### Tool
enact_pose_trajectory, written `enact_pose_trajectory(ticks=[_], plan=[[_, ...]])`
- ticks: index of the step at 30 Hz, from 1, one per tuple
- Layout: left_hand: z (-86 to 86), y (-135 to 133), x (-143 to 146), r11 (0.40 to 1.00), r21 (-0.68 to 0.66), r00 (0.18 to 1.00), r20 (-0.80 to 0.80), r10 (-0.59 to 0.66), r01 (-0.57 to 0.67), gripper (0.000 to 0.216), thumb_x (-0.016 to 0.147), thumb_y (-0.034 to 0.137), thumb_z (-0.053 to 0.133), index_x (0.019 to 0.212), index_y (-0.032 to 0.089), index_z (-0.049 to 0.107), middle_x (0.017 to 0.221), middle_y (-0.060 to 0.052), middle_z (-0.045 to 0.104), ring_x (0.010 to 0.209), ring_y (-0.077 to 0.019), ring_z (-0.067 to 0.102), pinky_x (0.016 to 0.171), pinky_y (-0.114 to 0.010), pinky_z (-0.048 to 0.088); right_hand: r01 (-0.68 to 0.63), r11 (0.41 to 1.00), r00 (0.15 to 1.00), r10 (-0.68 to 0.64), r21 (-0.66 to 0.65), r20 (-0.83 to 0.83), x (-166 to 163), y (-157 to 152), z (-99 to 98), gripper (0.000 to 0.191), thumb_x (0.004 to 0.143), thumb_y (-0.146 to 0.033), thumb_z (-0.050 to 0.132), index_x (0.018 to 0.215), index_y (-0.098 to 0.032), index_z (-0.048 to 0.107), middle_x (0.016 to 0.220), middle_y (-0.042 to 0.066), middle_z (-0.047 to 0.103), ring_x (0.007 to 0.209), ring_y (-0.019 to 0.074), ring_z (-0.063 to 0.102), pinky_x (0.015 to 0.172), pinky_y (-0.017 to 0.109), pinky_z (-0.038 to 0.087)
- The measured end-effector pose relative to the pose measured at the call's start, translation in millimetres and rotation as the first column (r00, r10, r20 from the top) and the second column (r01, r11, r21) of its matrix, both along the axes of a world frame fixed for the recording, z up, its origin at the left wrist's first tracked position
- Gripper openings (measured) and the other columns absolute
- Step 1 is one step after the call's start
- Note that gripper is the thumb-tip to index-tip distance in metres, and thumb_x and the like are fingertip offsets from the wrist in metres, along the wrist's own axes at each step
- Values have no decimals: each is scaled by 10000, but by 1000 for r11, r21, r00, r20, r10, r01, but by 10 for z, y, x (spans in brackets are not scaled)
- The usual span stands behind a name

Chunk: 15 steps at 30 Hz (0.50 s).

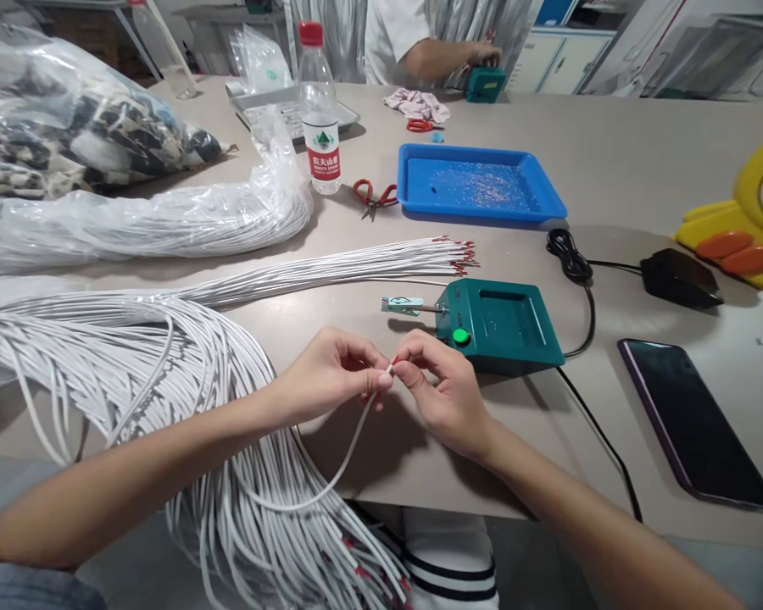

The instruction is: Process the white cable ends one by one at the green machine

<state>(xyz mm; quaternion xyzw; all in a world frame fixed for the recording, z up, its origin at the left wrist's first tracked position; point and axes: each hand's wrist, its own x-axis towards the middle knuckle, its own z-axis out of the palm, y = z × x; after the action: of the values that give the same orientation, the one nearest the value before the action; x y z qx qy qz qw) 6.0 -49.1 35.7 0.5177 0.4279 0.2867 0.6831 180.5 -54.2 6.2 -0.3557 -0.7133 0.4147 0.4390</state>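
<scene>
My left fingers (376,383) are closed in a pinch on a white wire (340,474), just behind its end. My right fingers (415,379) are drawn together at the tip, thumb against forefinger, pinching the short red end (395,360). The two pinches nearly meet above the near middle of the bench (661,161).

The wire is slim, smooth and round, with a plain matte white jacket. From my left fingers it hangs in a loose curve, down and to the left, until it joins a big heap (229,407) of similar wires. The heap spills over the near edge of the bench, and several ends there show red too. How the red end is made, I cannot tell; my fingers cover part of it.

Just beyond my hands, to the right, sits a green box (521,343) with a bright green button (461,336); a pale clip (402,305) sticks out on its left. Left of the box, a straight bunch (356,264) of white wires lies with its red ends pointing right. Farther off are a blue tray (483,212), red-handled snips (372,202) and a bottle (323,157) with a red cap. A phone (696,424) lies to the right, its screen dark.
</scene>
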Motion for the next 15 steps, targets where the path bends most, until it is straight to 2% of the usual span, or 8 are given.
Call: enact_pose_trajectory(ticks=[3, 5, 6, 8, 9, 11, 13, 15], plan=[[2, -28, 0, 997, 47, 998, 2, -63, 62, 273, 736, 361, 705, 667, 104, 647, 603, -48, 628, 547, -155, 622, 563, -267, 487, -21, 999, 999, 19, -37, -30, 14, -14, 36, 155, 898, -241, 528, 755, -186, 550, 735, -1, 537, 660, 114, 493, 622, 261, 382], [-38, -41, -24, 969, 237, 994, -89, -56, 76, 215, 792, 316, 648, 710, 118, 664, 649, -62, 644, 577, -154, 617, 577, -268, 478, -36, 993, 997, 28, -114, -71, 6, -41, 58, 172, 890, -280, 534, 750, -183, 549, 732, 2, 533, 668, 121, 495, 620, 265, 382], [-72, -41, -45, 921, 379, 987, -161, -25, 85, 178, 813, 282, 621, 741, 130, 680, 682, -71, 656, 605, -154, 611, 596, -270, 472, -43, 985, 995, 26, -166, -101, -5, -60, 65, 194, 883, -307, 544, 736, -180, 544, 717, 0, 522, 661, 122, 486, 612, 264, 376], [-154, -29, -103, 737, 662, 956, -283, 80, 134, 135, 830, 205, 584, 805, 167, 711, 755, -85, 682, 697, -166, 604, 671, -286, 465, -80, 946, 978, 14, -315, -207, -40, -106, 73, 258, 864, -363, 565, 694, -174, 521, 673, -10, 493, 624, 113, 454, 589, 258, 363], [-193, -16, -133, 625, 763, 940, -315, 134, 167, 145, 826, 169, 576, 830, 187, 720, 788, -87, 692, 757, -177, 604, 722, -299, 459, -129, 902, 959, 7, -413, -284, -61, -130, 74, 282, 851, -385, 577, 680, -171, 509, 661, -13, 484, 607, 107, 442, 578, 253, 360], [-247, 15, -177, 453, 866, 925, -328, 194, 212, 187, 812, 118, 569, 842, 214, 726, 809, -82, 702, 852, -198, 603, 796, -322, 439, -297, 745, 892, -7, -597, -452, -97, -169, 80, 295, 820, -402, 607, 682, -166, 496, 665, -12, 481, 600, 100, 443, 561, 239, 369], [-258, 45, -184, 372, 904, 927, -306, 218, 211, 192, 799, 99, 572, 814, 219, 720, 774, -73, 698, 852, -200, 604, 800, -325, 429, -460, 561, 814, -43, -689, -579, -117, -192, 96, 271, 787, -378, 639, 712, -162, 494, 689, -14, 464, 613, 94, 449, 528, 212, 365], [-237, 68, -158, 380, 910, 936, -266, 232, 165, 167, 798, 110, 573, 773, 208, 705, 735, -64, 680, 763, -180, 600, 743, -301, 435, -530, 464, 782, -58, -710, -621, -119, -208, 120, 245, 777, -343, 648, 737, -165, 484, 688, -30, 411, 598, 80, 424, 477, 178, 317]])
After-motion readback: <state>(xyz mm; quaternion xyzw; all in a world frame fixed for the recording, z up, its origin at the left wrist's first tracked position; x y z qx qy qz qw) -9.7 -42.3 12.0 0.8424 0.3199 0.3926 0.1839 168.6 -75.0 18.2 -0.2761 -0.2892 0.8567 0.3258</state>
